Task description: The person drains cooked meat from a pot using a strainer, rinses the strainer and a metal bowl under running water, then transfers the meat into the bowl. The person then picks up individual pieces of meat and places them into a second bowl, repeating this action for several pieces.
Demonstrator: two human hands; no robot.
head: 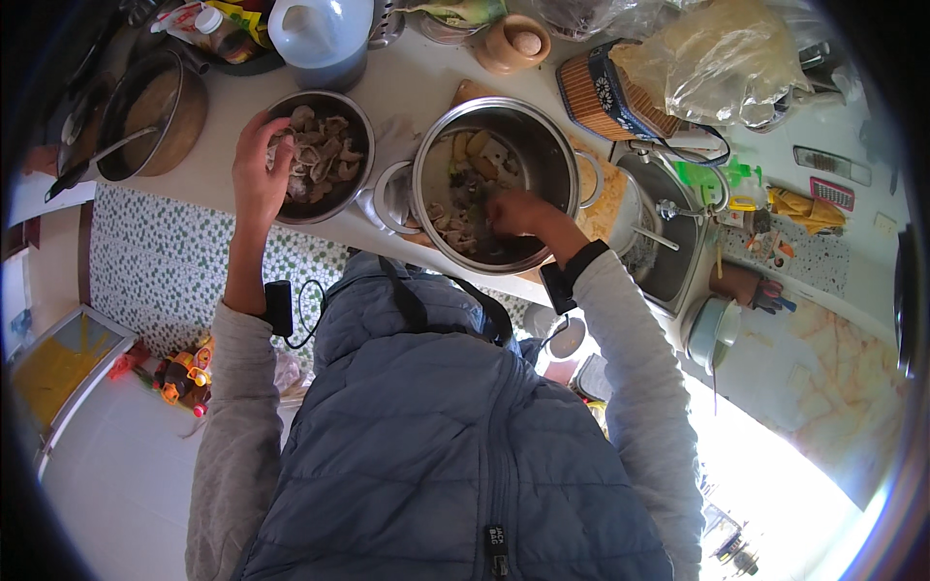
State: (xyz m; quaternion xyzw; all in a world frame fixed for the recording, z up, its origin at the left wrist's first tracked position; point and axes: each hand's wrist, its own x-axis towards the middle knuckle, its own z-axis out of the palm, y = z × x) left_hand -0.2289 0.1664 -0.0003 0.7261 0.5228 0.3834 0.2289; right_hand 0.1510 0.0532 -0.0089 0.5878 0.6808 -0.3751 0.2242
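Note:
My left hand (pixel 261 163) hangs over the left rim of a metal bowl (pixel 367 138), thumb and fingers apart, with nothing visible between them. Many pale brown pieces, apparently cooked meat (pixel 327 156), fill the bowl. To its right is a two-handled stainless steel pot (pixel 556 156), and my right hand (pixel 519 214) reaches down inside it. Its fingertips are low in the pot and too dark to make out. Inside lie yellowish chunks (pixel 472 145) and similar meat pieces (pixel 454 225), the latter at the near left.
A wooden board (pixel 607 185) shows under the pot. A sink (pixel 676 269) with a faucet (pixel 668 209) lies right. At the left stands a deep pan (pixel 178 123) with a ladle. Behind are a plastic jug (pixel 320 43), a wooden mortar (pixel 501 54) and a woven basket (pixel 588 94).

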